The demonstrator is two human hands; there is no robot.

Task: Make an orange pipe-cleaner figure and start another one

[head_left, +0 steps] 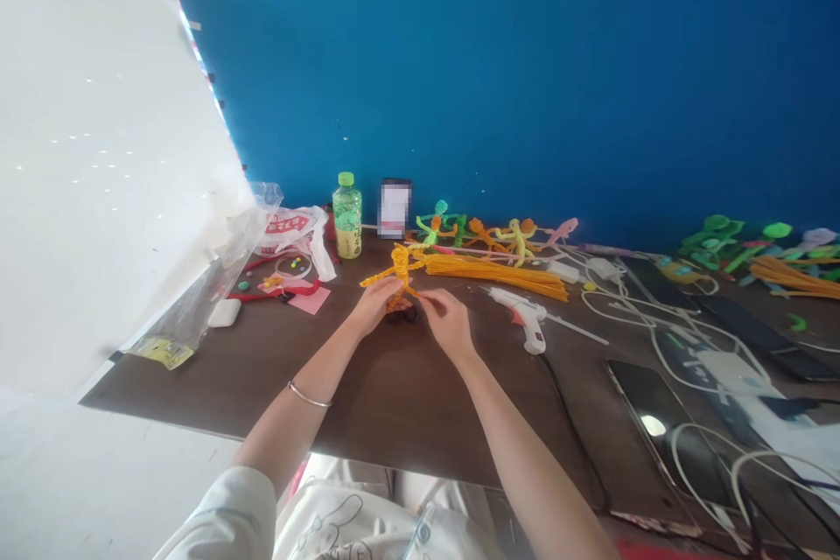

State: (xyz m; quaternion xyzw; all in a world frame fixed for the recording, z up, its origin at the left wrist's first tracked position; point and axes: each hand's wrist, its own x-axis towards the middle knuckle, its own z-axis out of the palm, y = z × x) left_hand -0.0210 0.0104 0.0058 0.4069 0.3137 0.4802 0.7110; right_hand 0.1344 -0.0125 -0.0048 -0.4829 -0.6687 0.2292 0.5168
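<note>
Between my hands, above the dark brown table [387, 402], is a small orange-yellow pipe-cleaner figure [400, 261] with a round head and arms spread to both sides. My left hand [379, 304] is closed round its lower body, hiding part of it. My right hand [447, 320] is closed in a pinch at a thin orange strand on the figure's right lower side. Just behind the figure lies a bundle of orange pipe cleaners [495, 275]. To the right of my right hand rests a white hot glue gun [528, 321] with a glue stick at its back.
A green-capped bottle [347, 223] and a propped phone [395, 208] stand along the blue wall. Several coloured pipe-cleaner figures [518, 238] line the back. Plastic bags [289, 232] and red-handled pliers [298, 290] lie left. White cables [649, 315] and a dark phone [662, 429] spread right.
</note>
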